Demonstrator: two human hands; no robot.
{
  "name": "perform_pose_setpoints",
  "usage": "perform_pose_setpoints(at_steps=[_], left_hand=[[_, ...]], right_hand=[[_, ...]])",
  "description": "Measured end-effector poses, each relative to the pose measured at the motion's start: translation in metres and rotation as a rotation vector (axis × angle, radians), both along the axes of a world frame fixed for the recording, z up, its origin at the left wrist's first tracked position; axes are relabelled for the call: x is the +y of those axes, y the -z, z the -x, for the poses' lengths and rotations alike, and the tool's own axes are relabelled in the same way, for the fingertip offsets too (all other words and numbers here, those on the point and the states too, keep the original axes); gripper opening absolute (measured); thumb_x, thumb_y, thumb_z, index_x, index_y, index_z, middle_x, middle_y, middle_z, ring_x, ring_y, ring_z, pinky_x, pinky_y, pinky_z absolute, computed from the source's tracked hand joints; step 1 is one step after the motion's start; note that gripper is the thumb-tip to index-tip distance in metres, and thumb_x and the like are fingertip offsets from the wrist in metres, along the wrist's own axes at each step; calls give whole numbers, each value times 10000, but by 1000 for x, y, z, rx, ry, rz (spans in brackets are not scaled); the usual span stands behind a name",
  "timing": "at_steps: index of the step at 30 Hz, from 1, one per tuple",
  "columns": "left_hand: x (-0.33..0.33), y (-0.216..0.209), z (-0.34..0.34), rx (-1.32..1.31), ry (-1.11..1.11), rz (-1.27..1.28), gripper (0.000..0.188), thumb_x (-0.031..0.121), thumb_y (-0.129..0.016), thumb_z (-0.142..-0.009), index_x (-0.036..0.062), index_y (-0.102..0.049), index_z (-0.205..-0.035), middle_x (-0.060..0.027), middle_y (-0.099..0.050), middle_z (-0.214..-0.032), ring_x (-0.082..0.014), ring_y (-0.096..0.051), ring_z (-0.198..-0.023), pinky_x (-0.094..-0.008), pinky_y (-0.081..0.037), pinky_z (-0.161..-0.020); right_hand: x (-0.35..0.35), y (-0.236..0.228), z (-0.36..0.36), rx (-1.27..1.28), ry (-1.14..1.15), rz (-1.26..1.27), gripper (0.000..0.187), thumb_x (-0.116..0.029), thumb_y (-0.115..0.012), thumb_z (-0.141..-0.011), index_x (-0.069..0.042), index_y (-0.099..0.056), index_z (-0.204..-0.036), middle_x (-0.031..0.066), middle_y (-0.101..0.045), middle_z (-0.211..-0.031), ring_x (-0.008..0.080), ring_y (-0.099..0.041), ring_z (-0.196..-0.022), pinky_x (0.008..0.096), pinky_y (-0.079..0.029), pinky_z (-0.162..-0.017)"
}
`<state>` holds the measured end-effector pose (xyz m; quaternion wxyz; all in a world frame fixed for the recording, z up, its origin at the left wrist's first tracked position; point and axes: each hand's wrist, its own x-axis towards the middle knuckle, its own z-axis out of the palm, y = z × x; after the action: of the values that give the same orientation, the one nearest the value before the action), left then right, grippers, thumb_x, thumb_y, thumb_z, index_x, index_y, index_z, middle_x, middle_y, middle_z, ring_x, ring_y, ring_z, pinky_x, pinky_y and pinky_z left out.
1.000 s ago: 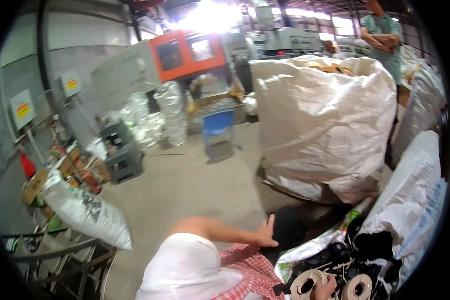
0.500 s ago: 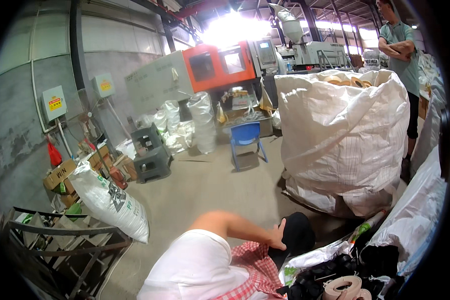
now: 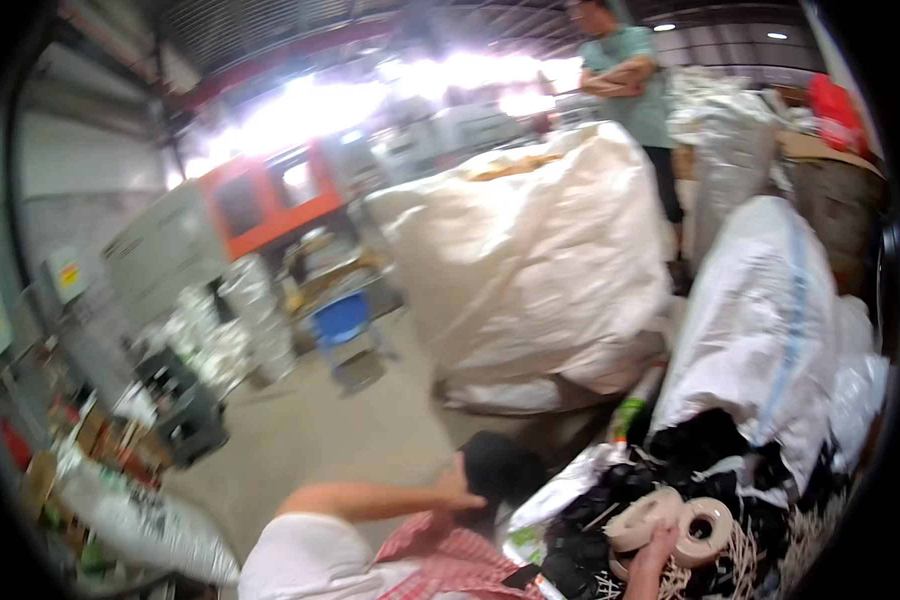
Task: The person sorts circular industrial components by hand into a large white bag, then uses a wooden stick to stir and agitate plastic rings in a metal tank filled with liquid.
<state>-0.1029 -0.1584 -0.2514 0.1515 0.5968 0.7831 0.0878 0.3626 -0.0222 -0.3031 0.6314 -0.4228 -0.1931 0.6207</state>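
Observation:
My right hand point(image 3: 653, 550) reaches in from the lower edge and closes on a beige ring-shaped piece point(image 3: 638, 522). Beside it, touching or nearly so, lies a second beige ring point(image 3: 704, 531) with a round hole. Both are over a heap of black pieces point(image 3: 580, 553) and thin pale strips point(image 3: 744, 556). My left hand point(image 3: 457, 486) rests, fingers loosely extended, against a rounded black shape point(image 3: 501, 468), perhaps my knee; it holds nothing that I can see. Red-checked cloth point(image 3: 440, 550) covers my front below that arm.
A big white sack point(image 3: 540, 270) with beige pieces at its top stands ahead. Another white sack point(image 3: 750, 320) with a blue stripe lies right. A person point(image 3: 625, 90) stands behind with folded arms. Left are a blue chair point(image 3: 342, 322), a filled bag point(image 3: 145, 520) and an orange-grey machine point(image 3: 270, 200).
The view has swung right and down, so the scene shifts left. My right hand has come into view and onto a beige ring. My left hand stays against the black shape.

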Motion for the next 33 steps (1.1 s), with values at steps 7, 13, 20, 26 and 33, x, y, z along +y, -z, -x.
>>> perform_pose_setpoints(at_steps=[7,13,20,26,33], left_hand=[[28,-366,-42,-286,39,-1409,957,-28,-588,-731,93,41,-1442,-159,-156,-1466,-246,-291,-1260,-332,-297,-1008],[-68,-535,-100,124,491,-2058,688,60,-472,-886,122,-58,-1432,-157,-293,-1408,-270,-339,-1274,-390,-311,-1023],[-81,-493,-125,148,421,-1939,704,328,-577,-850,77,-203,-1391,-204,-331,-1385,-294,-295,-1305,-408,-217,-1064],[-96,-510,-149,345,1018,-1927,558,317,-500,-882,70,-330,-1353,-224,-339,-1384,-314,-300,-1311,-456,-212,-1072],[-120,-518,-145,346,1057,-1908,546,280,-498,-881,62,-328,-1352,-218,-360,-1368,-306,-326,-1288,-441,-231,-1060]], right_hand=[[-24,-103,-5,-282,16,-294,248,37,-494,-815,0,-461,-1058,78,-570,-957,135,-554,-846,256,-441,-774],[-43,-121,3,-860,24,-426,163,-56,-577,-798,-18,-555,-955,74,-600,-784,152,-569,-730,290,-452,-676],[-52,-108,11,-1463,-328,-527,198,-215,-531,-825,-53,-604,-912,183,-615,-830,370,-576,-820,448,-457,-731],[-51,-106,1,-1798,-693,-646,286,-312,-645,-742,-103,-661,-936,134,-646,-909,318,-588,-897,426,-444,-796],[-69,-380,8,-1128,509,-1333,132,10,-566,-778,-18,-598,-904,81,-590,-825,184,-539,-724,325,-446,-676]])
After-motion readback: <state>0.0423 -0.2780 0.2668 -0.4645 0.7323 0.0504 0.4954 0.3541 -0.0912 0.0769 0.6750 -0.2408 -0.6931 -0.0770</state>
